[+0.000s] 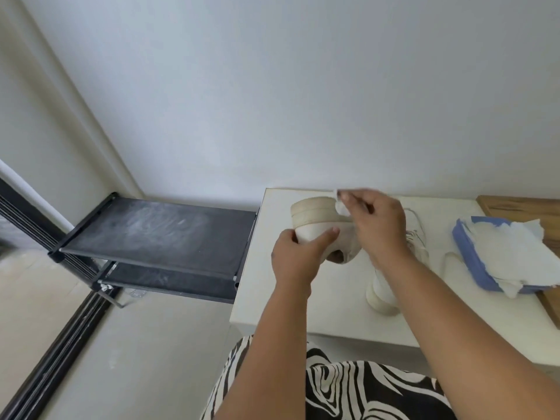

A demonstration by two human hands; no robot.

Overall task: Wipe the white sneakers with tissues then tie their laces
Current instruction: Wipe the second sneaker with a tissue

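One white sneaker [315, 221] is tipped on its side above the white table [333, 310], heel and thick sole facing left. My left hand [298, 256] grips its heel from below. My right hand [374, 222] pinches a crumpled white tissue [341, 206] against the sole's edge. The second white sneaker [383, 295] stands on the table under my right forearm, largely hidden, with loose laces [416, 234] showing beyond my wrist.
A blue tissue pack [472, 262] with white tissues spilling out lies at the table's right, partly on a wooden board [521, 207]. A black two-tier shoe rack [157, 234] stands left of the table. The wall is close behind.
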